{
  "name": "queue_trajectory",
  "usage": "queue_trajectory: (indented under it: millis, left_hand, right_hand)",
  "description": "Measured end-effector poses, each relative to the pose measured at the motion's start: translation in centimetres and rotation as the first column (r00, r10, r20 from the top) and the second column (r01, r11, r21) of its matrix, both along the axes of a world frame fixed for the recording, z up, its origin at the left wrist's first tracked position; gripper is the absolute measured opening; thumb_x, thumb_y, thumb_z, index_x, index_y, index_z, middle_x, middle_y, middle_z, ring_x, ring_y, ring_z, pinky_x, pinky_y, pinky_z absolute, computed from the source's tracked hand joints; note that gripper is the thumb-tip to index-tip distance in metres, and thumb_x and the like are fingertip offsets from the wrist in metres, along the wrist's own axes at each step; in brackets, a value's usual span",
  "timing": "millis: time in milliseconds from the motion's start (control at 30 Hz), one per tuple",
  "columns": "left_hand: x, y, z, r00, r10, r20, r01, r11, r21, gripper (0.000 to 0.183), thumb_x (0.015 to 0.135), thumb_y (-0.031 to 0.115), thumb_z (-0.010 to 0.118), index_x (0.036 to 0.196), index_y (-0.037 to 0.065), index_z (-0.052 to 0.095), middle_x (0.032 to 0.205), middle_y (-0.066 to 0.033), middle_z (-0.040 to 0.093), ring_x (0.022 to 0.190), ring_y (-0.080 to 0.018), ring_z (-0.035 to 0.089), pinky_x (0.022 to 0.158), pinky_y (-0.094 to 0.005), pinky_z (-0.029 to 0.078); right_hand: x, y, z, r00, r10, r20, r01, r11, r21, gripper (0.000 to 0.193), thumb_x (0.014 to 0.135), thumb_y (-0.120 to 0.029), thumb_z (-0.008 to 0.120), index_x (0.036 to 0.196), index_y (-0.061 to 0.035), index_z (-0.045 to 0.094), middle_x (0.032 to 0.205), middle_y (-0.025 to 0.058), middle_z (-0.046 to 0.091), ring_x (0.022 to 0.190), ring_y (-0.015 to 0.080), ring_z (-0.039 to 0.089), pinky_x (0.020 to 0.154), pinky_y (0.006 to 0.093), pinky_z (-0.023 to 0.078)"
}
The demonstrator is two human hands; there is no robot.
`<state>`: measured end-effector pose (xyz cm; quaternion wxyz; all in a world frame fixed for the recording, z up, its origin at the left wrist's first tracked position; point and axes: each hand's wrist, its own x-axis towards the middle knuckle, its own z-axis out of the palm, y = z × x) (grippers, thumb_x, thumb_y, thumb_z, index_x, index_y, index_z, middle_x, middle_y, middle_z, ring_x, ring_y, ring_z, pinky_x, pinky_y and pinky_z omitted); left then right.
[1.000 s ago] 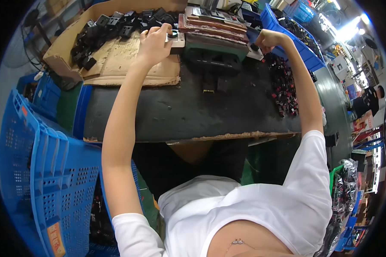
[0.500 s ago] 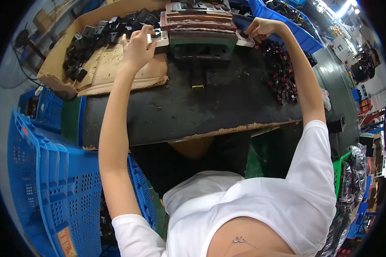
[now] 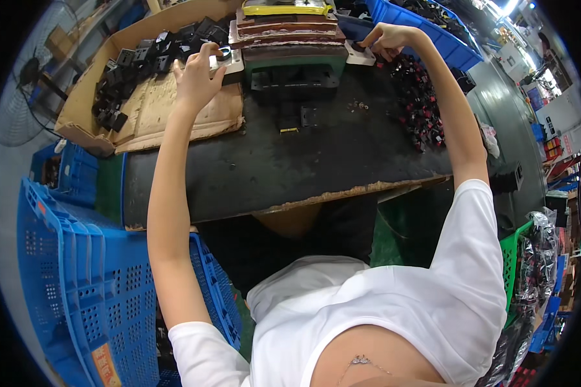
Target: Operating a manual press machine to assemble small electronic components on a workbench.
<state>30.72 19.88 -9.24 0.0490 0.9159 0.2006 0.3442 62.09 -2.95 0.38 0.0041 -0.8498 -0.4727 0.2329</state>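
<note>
Left hand [image 3: 200,79]: spread wide, touching left button [image 3: 224,55]
Right hand [image 3: 387,42]: bent over right button [image 3: 357,47], grip unclear

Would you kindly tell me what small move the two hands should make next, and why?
Perhaps press both black buttons together: the left hand is at the left white box, the right hand at the right white box, with the stacked plates between them. Whether the buttons are already pressed, I cannot tell.
</note>
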Motion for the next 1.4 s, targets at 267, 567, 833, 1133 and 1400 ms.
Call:
queue_trajectory:
  millis: [267,567,833,1133,1400]
  left_hand:
    - [-0.1,0.1,0.1,1.0,-0.009,-0.011,0.009,1.0,0.001,0.041,0.076,0.02,0.058,0.112,0.016,0.038,0.101,0.0037,0.058,0.104,-0.0213,0.051,0.094,-0.0619,0.019]
    - [-1.7,2.4,2.5,0.86,-0.152,0.486,0.072,0.981,0.18,0.065,0.079,0.027,0.06,0.131,0.013,0.023,0.104,-0.0009,0.058,0.096,-0.0188,0.054,0.09,-0.0494,0.026]
    - [-1.8,1.5,1.9,0.908,-0.067,0.413,-0.037,0.97,0.238,0.063,0.079,0.02,0.059,0.131,0.014,0.023,0.106,0.0011,0.055,0.101,-0.0178,0.05,0.096,-0.048,0.021]
    - [-1.7,0.7,1.9,0.92,-0.048,0.389,-0.026,0.983,0.184,0.064,0.077,0.017,0.059,0.13,0.016,0.023,0.107,0.001,0.055,0.103,-0.0211,0.05,0.097,-0.0475,0.019]
    - [-1.7,0.4,2.1,0.907,-0.091,0.411,-0.02,0.966,0.259,0.054,0.076,0.017,0.058,0.125,0.014,0.036,0.105,-0.0007,0.055,0.103,-0.0219,0.046,0.094,-0.0423,0.025]
  right_hand:
    - [-0.3,0.4,0.3,1.0,-0.019,0.001,0.019,1.0,-0.013,0.041,0.076,-0.005,0.049,0.117,-0.0054,0.052,0.053,0.0081,0.058,0.04,0.0101,0.049,0.037,0.0219,0.038]
    - [0.3,0.9,0.6,0.999,-0.024,-0.049,0.021,0.998,-0.057,0.04,0.078,-0.006,0.048,0.118,-0.0057,0.051,0.058,0.0087,0.06,0.043,0.0103,0.05,0.037,0.0211,0.038]
    - [-1.3,0.0,-1.4,0.833,0.194,0.519,-0.364,0.897,0.249,0.02,0.076,-0.008,0.052,0.091,-0.0031,0.063,0.067,0.0096,0.061,0.065,0.0176,0.061,0.058,0.0268,0.047]
    - [-8.3,8.8,-0.6,0.781,0.314,0.54,-0.613,0.556,0.562,0.043,0.084,-0.029,0.049,0.115,0.0012,0.048,0.107,0.0206,0.054,0.102,0.0353,0.048,0.09,0.0376,0.038]
    - [-7.9,11.8,0.0,0.783,0.369,0.501,-0.586,0.709,0.393,0.047,0.088,-0.037,0.04,0.12,-0.0032,0.045,0.117,0.0206,0.047,0.111,0.0318,0.043,0.094,0.0378,0.034]
